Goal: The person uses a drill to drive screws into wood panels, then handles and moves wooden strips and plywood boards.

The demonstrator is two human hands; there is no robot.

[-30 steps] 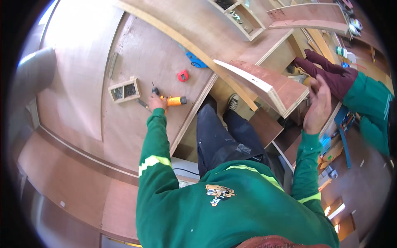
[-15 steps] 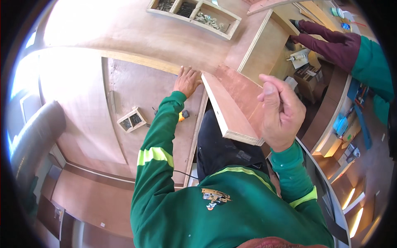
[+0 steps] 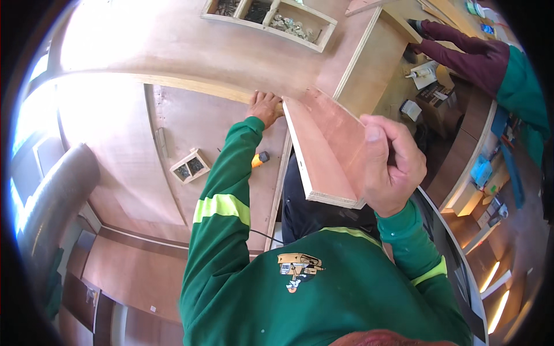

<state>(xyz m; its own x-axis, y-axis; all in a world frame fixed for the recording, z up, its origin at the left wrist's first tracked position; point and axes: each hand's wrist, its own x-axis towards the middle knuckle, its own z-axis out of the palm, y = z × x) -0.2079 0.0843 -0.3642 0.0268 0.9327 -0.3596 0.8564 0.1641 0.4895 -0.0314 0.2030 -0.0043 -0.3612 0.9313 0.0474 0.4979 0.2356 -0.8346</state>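
Grasping the angled wooden piece (image 3: 323, 153) by its right edge, my right hand (image 3: 397, 164) is at 3 o'clock from the centre of my view. Its thumb is over the near side, and the curled fingers are partly hidden. The piece is just off centre toward 2 o'clock, above my lap: two flat boards meeting along a long seam, tilted, with the raw layered edge facing me at about 5 o'clock.

My left hand (image 3: 265, 109), at 12 o'clock, is clasped over the end of a long wooden strip (image 3: 208, 89), right beside the piece's upper-left corner. I can't tell whether my fingers touch that corner too. The strip runs away from my left hand toward 10 o'clock.

Just past my left forearm, near the centre, an orange and black tool (image 3: 259, 160) lies on the plywood surface (image 3: 225, 124). At 9 o'clock is a small two-part wooden box (image 3: 191, 166) with dark bits in it; farther out that way is a big grey roll (image 3: 57, 199). A wooden tray (image 3: 300, 45) with three compartments of small hardware is up at 12 o'clock. At 2 o'clock, well apart from me, a co-worker (image 3: 487, 66) bends forward in maroon and green.
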